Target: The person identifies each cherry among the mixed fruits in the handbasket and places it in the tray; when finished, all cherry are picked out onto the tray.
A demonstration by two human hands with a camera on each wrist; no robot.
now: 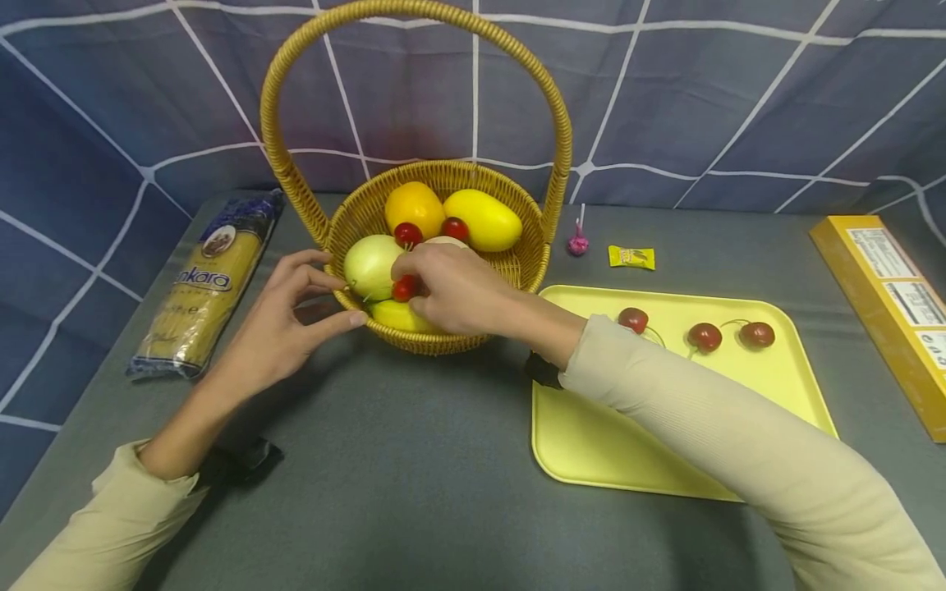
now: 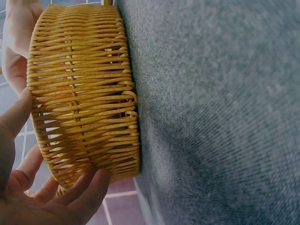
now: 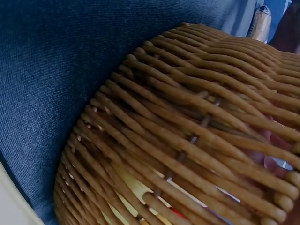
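A wicker basket (image 1: pixel 436 345) with a tall handle holds fruit. My right hand (image 1: pixel 466 287) reaches inside and pinches a red cherry (image 1: pixel 404 288) between thumb and fingers. Around it are a pale green round fruit (image 1: pixel 372 267), an orange (image 1: pixel 415 208), a yellow mango-like fruit (image 1: pixel 484 220), a yellow fruit (image 1: pixel 402 317) at the front, and two more cherries (image 1: pixel 408 235). Another pale fruit is mostly hidden under that hand. My left hand (image 1: pixel 284 320) rests on the basket's left rim. In the left wrist view its fingers (image 2: pixel 89 192) touch the woven outer wall.
A yellow tray (image 1: pixel 613 451) with cherries (image 1: pixel 704 336) stands at the right, partly under my right forearm. Behind it lie a pink lollipop (image 1: pixel 578 242) and a yellow wrapped candy (image 1: pixel 631 257). A pasta pack (image 1: pixel 207 287) lies left; a yellow-orange box (image 1: pixel 887 312) lies far right.
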